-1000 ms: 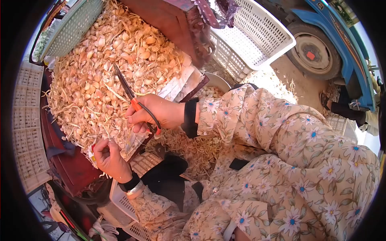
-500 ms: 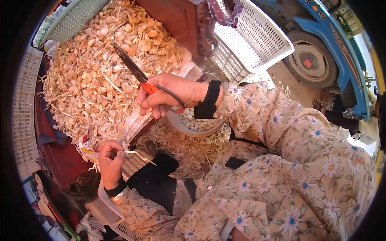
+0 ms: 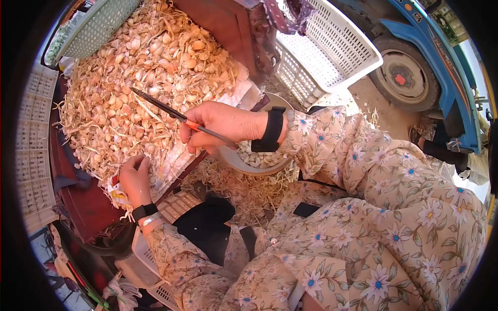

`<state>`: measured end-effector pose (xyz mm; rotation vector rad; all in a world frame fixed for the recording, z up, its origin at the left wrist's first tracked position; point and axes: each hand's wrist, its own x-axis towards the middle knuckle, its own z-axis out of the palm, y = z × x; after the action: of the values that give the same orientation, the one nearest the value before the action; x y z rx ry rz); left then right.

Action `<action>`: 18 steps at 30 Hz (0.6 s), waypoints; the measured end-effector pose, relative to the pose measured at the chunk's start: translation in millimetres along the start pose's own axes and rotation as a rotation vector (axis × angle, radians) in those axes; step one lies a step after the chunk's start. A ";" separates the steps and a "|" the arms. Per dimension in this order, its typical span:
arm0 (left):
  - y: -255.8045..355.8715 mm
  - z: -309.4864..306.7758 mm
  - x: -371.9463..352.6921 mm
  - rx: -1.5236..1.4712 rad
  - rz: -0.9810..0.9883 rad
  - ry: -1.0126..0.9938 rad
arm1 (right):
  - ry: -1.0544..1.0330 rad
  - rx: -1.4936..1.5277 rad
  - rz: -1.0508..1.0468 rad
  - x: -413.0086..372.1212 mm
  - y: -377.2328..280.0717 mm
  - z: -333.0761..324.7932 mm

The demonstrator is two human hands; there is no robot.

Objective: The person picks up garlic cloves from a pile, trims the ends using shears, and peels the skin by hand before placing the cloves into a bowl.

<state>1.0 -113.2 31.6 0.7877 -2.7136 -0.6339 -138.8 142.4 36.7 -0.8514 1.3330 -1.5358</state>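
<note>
My right hand (image 3: 223, 123) is closed around a pair of scissors (image 3: 161, 106) with dark blades and orange-red handles. The blades point left, above a large heap of garlic (image 3: 150, 67) mixed with dry skins and stalks. At the heap's near edge is my left hand (image 3: 136, 181), thumb and forefinger a little apart, with nothing visible between them. Under my right wrist stands a round tub (image 3: 251, 168) of pale, trimmed garlic cloves (image 3: 262, 157), partly hidden by the hand.
A white plastic crate (image 3: 332, 49) stands at the upper right, near a blue vehicle's wheel (image 3: 404, 75). A green basket (image 3: 101, 28) lies at the upper left, and another crate (image 3: 33, 150) borders the left side. Straw-like scraps (image 3: 223, 181) cover the ground below.
My left hand has moved up to the heap's edge, and the thin stalk it pinched is gone from its fingers. The scissors have tilted lower and turned edge-on in my right hand.
</note>
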 end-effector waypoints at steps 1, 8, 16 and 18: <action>1.7 1.0 1.2 0.044 -0.017 -0.042 | -0.012 -0.069 0.019 -1.3 -3.5 -5.3; 6.4 5.1 3.3 0.319 -0.075 -0.155 | -0.028 -0.266 0.094 -10.3 -7.7 -23.9; 7.9 9.4 2.4 0.499 -0.013 -0.138 | -0.318 -0.507 0.207 -30.9 -11.8 -53.4; -7.0 8.5 7.4 0.501 -0.009 -0.115 | -0.311 -0.558 0.249 -35.3 -10.0 -54.0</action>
<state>-4.8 -119.8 21.8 0.8910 -3.0173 0.0132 -177.6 194.8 38.8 -1.1589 1.5826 -0.8020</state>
